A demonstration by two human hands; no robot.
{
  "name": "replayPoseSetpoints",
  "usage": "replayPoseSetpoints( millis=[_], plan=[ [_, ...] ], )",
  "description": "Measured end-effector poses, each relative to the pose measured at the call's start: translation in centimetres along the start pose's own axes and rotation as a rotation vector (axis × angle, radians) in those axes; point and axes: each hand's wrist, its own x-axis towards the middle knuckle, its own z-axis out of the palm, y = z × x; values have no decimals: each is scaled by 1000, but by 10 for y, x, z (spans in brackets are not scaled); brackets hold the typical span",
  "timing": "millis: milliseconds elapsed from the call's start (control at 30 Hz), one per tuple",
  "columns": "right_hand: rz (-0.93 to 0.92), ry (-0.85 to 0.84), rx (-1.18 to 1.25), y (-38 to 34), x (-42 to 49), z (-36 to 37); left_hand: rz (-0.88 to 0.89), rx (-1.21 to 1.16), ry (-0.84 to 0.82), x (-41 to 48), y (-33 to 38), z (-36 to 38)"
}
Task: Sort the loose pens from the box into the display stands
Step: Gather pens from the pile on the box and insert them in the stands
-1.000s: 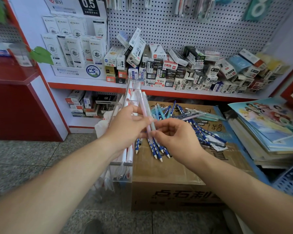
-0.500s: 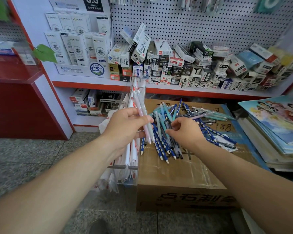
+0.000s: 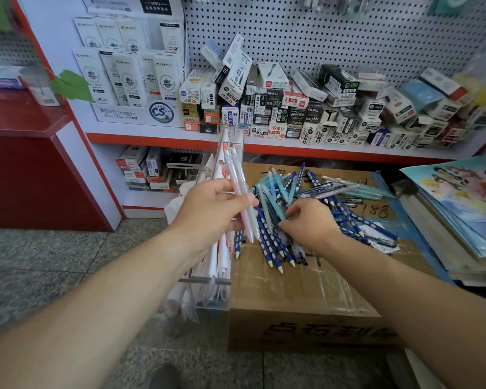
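Note:
A heap of loose pens (image 3: 320,203), dark blue dotted ones and pale teal ones, lies on top of a closed cardboard box (image 3: 306,290). My left hand (image 3: 211,211) grips two pale pink-white pens (image 3: 242,192) upright, just left of the heap. Behind that hand stands a clear acrylic display stand (image 3: 208,282) holding white plastic sleeves. My right hand (image 3: 309,223) reaches into the heap, its fingers curled around a teal pen (image 3: 275,203) among the blue ones.
A red-edged shelf (image 3: 292,148) crowded with small pen boxes runs along the pegboard wall behind. A stack of books and posters (image 3: 460,214) lies to the right of the box. A red counter (image 3: 26,164) stands at the left, with speckled floor below.
My right hand has let go of the pale pens in my left hand and dropped to the right into the heap. My left hand stays in place with its pens.

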Motion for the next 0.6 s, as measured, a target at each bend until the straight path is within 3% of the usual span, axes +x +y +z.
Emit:
replayPoseSetpoints(
  millis=[167, 367, 600],
  plan=[
    [-56, 72, 130, -4, -18, -20, -39, -23, -19, 1, 1, -1],
    [-214, 42, 586, -35, -57, -33, -13, -30, 4, 0, 0, 1],
    [-298, -19, 626, -49, -73, -22, 6, -108, -13, -4, 5, 5]
  ],
)
